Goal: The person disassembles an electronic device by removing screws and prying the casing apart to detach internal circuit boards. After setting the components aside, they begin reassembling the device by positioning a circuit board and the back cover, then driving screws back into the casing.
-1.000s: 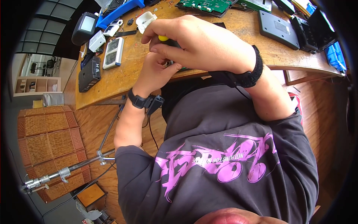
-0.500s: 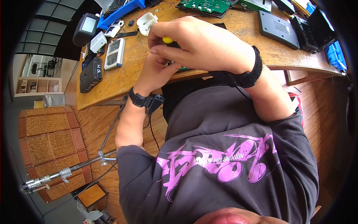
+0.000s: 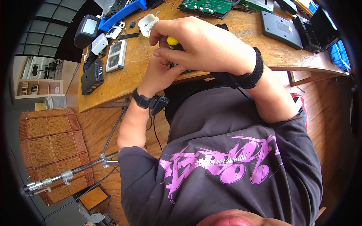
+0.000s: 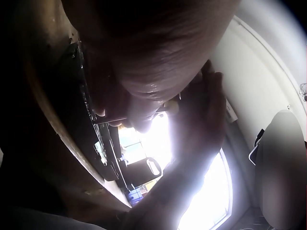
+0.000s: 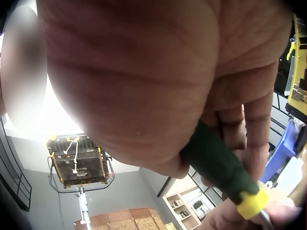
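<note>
In the head view my right hand (image 3: 207, 45) curls around a screwdriver (image 3: 172, 40), its yellow end showing between thumb and fingers. From the right wrist the screwdriver's dark green handle (image 5: 218, 160) and yellow collar slant down to a thin metal shaft. My left hand (image 3: 156, 75) is just below, its fingertips pinching around that shaft. Seen from the left wrist, the shaft runs past the left fingers (image 4: 139, 122) toward a dark, flat board (image 4: 84, 91) held edge-on. A sliver of green shows under the hands in the head view; the tip is hidden.
On the wooden table (image 3: 143, 62) lie a screwdriver-bit case (image 3: 116, 55), a black box marked with letters (image 3: 92, 76) and a white cup-shaped part (image 3: 147, 24). A green circuit board (image 3: 207, 6) and a grey flat case (image 3: 281, 30) lie farther back.
The right fingers have drawn back from over the white part, and the screwdriver's yellow end has shifted slightly right and shows more. The left hand stays almost in place.
</note>
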Motion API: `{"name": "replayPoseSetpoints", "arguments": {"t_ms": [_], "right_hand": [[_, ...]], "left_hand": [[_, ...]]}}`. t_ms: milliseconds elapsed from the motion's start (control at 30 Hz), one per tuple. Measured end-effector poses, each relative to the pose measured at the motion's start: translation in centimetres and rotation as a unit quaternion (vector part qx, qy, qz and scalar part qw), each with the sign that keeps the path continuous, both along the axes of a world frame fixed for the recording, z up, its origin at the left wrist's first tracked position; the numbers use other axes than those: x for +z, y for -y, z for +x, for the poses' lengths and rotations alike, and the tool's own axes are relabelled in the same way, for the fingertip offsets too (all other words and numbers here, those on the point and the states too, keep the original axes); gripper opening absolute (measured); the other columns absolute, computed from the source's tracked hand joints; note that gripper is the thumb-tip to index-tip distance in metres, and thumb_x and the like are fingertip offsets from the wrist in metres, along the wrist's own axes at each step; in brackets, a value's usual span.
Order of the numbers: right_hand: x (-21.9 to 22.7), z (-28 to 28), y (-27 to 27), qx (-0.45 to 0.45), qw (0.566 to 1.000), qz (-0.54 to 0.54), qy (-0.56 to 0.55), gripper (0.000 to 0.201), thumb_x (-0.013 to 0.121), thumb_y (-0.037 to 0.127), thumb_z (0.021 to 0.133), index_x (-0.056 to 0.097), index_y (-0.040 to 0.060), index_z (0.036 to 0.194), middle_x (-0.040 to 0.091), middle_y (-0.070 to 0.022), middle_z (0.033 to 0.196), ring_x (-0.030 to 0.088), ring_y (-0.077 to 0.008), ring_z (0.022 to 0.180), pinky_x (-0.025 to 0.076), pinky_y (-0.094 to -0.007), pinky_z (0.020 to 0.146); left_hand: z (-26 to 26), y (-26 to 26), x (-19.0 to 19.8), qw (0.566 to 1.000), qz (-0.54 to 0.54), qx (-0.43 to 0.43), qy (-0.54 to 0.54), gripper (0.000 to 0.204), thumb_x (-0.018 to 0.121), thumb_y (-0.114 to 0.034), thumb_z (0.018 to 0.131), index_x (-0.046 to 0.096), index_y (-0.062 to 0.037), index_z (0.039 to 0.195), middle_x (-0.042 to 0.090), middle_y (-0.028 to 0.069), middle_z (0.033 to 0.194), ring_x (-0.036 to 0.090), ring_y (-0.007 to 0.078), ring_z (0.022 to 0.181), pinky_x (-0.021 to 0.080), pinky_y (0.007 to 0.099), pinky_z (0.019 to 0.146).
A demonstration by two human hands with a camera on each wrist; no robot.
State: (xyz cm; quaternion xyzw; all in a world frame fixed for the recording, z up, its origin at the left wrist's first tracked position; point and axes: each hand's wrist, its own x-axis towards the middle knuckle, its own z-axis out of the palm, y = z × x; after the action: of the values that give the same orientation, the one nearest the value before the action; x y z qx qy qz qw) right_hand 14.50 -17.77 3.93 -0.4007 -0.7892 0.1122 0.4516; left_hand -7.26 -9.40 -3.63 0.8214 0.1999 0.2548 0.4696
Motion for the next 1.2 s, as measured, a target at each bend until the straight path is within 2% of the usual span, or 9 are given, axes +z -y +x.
{"name": "replayPoseSetpoints", "arguments": {"t_ms": [200, 300, 367, 600, 700, 767, 900, 1067, 1200], "right_hand": [[0.0, 0.0, 0.0, -0.001, 1.000, 0.001, 0.005, 0.021, 0.078, 0.016, 0.106, 0.073, 0.0001, 0.119, 0.082, -0.0176, 0.101, 0.083, -0.0383, 0.095, 0.065, -0.0441, 0.085], [0.0, 0.2, 0.0, -0.002, 1.000, -0.001, 0.005, 0.022, 0.078, 0.016, 0.105, 0.073, 0.0002, 0.119, 0.082, -0.0180, 0.100, 0.083, -0.0392, 0.094, 0.065, -0.0442, 0.084], [-0.1, 0.1, 0.2, -0.001, 1.000, -0.002, 0.002, 0.022, 0.079, 0.016, 0.105, 0.073, 0.0003, 0.118, 0.082, -0.0181, 0.100, 0.082, -0.0394, 0.094, 0.065, -0.0442, 0.084], [-0.4, -0.4, 0.0, 0.003, 1.000, 0.019, -0.007, 0.023, 0.080, 0.016, 0.102, 0.073, 0.0004, 0.117, 0.082, -0.0182, 0.098, 0.082, -0.0399, 0.094, 0.065, -0.0451, 0.085], [-0.2, -0.2, 0.2, 0.000, 1.000, -0.011, -0.014, 0.024, 0.081, 0.016, 0.101, 0.073, 0.0005, 0.118, 0.081, -0.0188, 0.099, 0.081, -0.0410, 0.094, 0.064, -0.0458, 0.085], [-0.5, -0.3, 0.0, -0.002, 1.000, 0.002, -0.014, 0.025, 0.081, 0.016, 0.100, 0.073, 0.0005, 0.118, 0.081, -0.0188, 0.098, 0.081, -0.0413, 0.094, 0.064, -0.0460, 0.085], [-0.7, -0.6, -0.2, 0.001, 0.999, 0.026, -0.022, 0.027, 0.083, 0.017, 0.098, 0.073, 0.0004, 0.117, 0.081, -0.0189, 0.097, 0.081, -0.0420, 0.092, 0.064, -0.0462, 0.083], [0.0, -0.2, 0.2, -0.013, 1.000, -0.007, -0.006, 0.025, 0.083, 0.017, 0.097, 0.074, 0.0002, 0.113, 0.080, -0.0203, 0.093, 0.080, -0.0437, 0.091, 0.063, -0.0473, 0.082], [-0.3, -0.3, 0.2, -0.013, 1.000, -0.019, -0.009, 0.026, 0.084, 0.021, 0.097, 0.074, 0.0008, 0.111, 0.079, -0.0221, 0.090, 0.079, -0.0449, 0.089, 0.063, -0.0484, 0.081]], "left_hand": [[0.2, -0.3, 0.1, 0.996, 0.077, 0.025, -0.047, 0.035, 0.091, -0.009, 0.101, 0.077, 0.0020, 0.131, 0.079, 0.0064, 0.130, 0.075, 0.0166, 0.118, 0.060, 0.0348, 0.099], [-0.3, -0.2, 0.1, 0.999, -0.011, -0.026, 0.037, 0.035, 0.092, -0.010, 0.099, 0.078, 0.0025, 0.129, 0.081, 0.0066, 0.126, 0.076, 0.0153, 0.117, 0.061, 0.0346, 0.098], [-1.2, -1.0, -0.5, 0.999, 0.010, 0.020, -0.035, 0.033, 0.093, -0.011, 0.099, 0.080, 0.0025, 0.126, 0.084, 0.0055, 0.118, 0.077, 0.0153, 0.113, 0.062, 0.0355, 0.097], [0.1, 0.5, 0.1, 0.994, 0.078, 0.076, -0.017, 0.027, 0.090, -0.010, 0.100, 0.081, 0.0036, 0.122, 0.085, 0.0050, 0.114, 0.078, 0.0136, 0.109, 0.063, 0.0347, 0.092], [-0.9, -0.4, -0.5, 0.998, -0.054, 0.027, 0.014, 0.026, 0.090, -0.011, 0.099, 0.081, 0.0040, 0.119, 0.086, 0.0059, 0.115, 0.079, 0.0129, 0.107, 0.063, 0.0338, 0.090], [-1.0, -0.5, 0.2, 0.997, 0.040, 0.032, -0.064, 0.028, 0.091, -0.011, 0.099, 0.079, 0.0040, 0.119, 0.085, 0.0058, 0.116, 0.079, 0.0133, 0.107, 0.063, 0.0348, 0.089], [0.2, 0.4, 0.1, 0.990, 0.117, 0.073, -0.034, 0.027, 0.090, -0.009, 0.098, 0.079, 0.0027, 0.119, 0.085, 0.0053, 0.112, 0.078, 0.0130, 0.107, 0.063, 0.0345, 0.088], [-1.0, -0.5, -0.4, 0.999, -0.041, 0.025, -0.008, 0.021, 0.090, -0.007, 0.095, 0.081, -0.0010, 0.113, 0.085, 0.0060, 0.110, 0.078, 0.0138, 0.104, 0.063, 0.0359, 0.089], [-1.3, -0.9, -0.1, 0.998, 0.009, 0.033, -0.061, 0.023, 0.092, -0.008, 0.094, 0.081, -0.0009, 0.113, 0.084, 0.0054, 0.112, 0.077, 0.0142, 0.107, 0.062, 0.0370, 0.092]]}}
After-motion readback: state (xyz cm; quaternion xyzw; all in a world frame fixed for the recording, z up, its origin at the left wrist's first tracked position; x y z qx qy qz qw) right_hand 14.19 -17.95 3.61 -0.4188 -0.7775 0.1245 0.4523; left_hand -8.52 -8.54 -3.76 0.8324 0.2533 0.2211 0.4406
